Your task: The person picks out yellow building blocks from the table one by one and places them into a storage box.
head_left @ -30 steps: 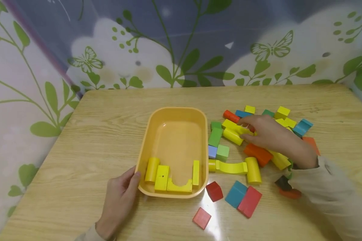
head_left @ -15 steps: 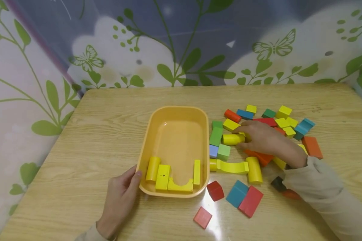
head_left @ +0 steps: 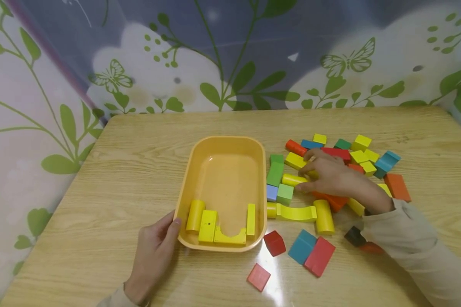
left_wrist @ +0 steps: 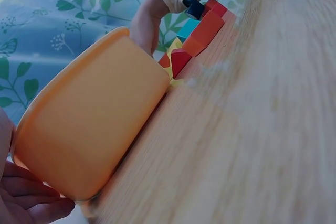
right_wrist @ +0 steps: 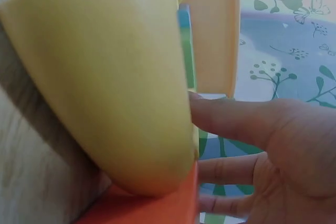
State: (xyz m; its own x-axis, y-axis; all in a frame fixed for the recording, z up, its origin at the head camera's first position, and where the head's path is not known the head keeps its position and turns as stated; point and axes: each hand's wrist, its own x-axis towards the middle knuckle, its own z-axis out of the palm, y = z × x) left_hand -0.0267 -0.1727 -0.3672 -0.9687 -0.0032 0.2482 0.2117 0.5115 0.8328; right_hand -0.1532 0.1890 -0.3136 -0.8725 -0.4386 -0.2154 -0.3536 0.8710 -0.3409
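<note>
My left hand (head_left: 153, 251) grips the left rim of the orange plastic tray (head_left: 223, 137), thumb on the rim and the other fingers outside. In the left wrist view those fingers lie against the tray's lower outer edge. Inside the tray are a yellow cylinder, a yellow block (head_left: 207, 227), a yellow arch block (head_left: 230, 237) and a narrow yellow block (head_left: 251, 219). My right hand (head_left: 332, 175) pinches another yellow cylinder (head_left: 293, 180) in the block pile, thumb on its near side, fingers on its far side. In the right wrist view a nearer yellow cylinder (right_wrist: 105, 77) hides the fingertips.
Around my right hand lie several loose blocks, with a red cylinder (head_left: 296, 147) behind. A curved yellow block (head_left: 295, 212) and an upright-looking yellow cylinder (head_left: 323, 217) lie in front. Green blocks (head_left: 275, 172) stand along the tray's right side. Red and blue blocks (head_left: 302, 247) lie nearer.
My right hand has shifted slightly left and down at the pile, and the yellow cylinder under it has turned to lie more sideways. My left hand and the tray stay in place.
</note>
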